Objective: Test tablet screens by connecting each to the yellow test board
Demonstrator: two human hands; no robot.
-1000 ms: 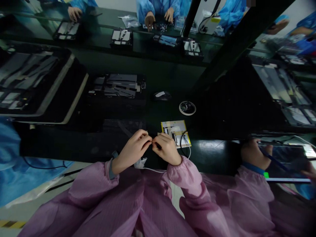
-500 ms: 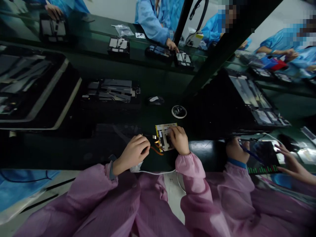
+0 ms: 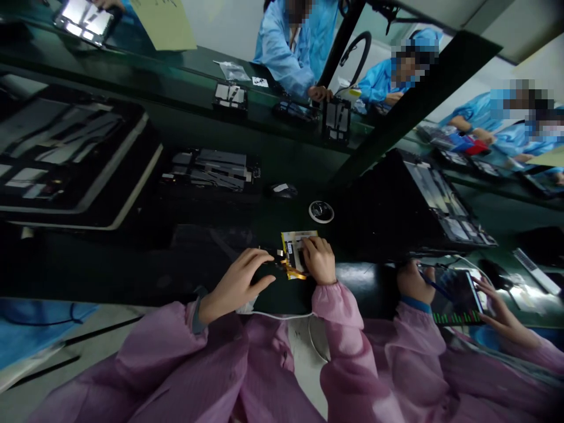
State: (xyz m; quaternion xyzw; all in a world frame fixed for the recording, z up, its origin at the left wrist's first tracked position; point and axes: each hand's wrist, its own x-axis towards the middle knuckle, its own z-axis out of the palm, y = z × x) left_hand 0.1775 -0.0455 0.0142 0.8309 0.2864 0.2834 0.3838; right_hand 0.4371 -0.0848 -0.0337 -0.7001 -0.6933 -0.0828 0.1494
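On the dark bench lies a flat, yellow-edged battery pack (image 3: pixel 292 239) with a small white label. Over its right part curls my right hand (image 3: pixel 321 259), fingers bent and pressed on it; their tips are partly hidden. An orange ribbon cable (image 3: pixel 296 272) crosses the pack's lower left edge. Just left of it is my left hand (image 3: pixel 240 281), open, thumb and fingers apart, with nothing seen between them. A small silvery connector (image 3: pixel 280 252) shows beside the pack, close to the left fingertips.
Stacked device panels stand in a black tray (image 3: pixel 132 194) at left, in a middle stack (image 3: pixel 211 167) and in a tall stack (image 3: pixel 423 194) at right. A round white-rimmed dish (image 3: pixel 321 212) and a dark mouse (image 3: pixel 283 190) sit beyond the pack. A co-worker's hands (image 3: pixel 414 282) hold a lit screen at right.
My left thumb and fingers have parted from a closed pinch. The orange ribbon cable has shifted from below the left hand onto the pack's edge. My right hand stays on the pack.
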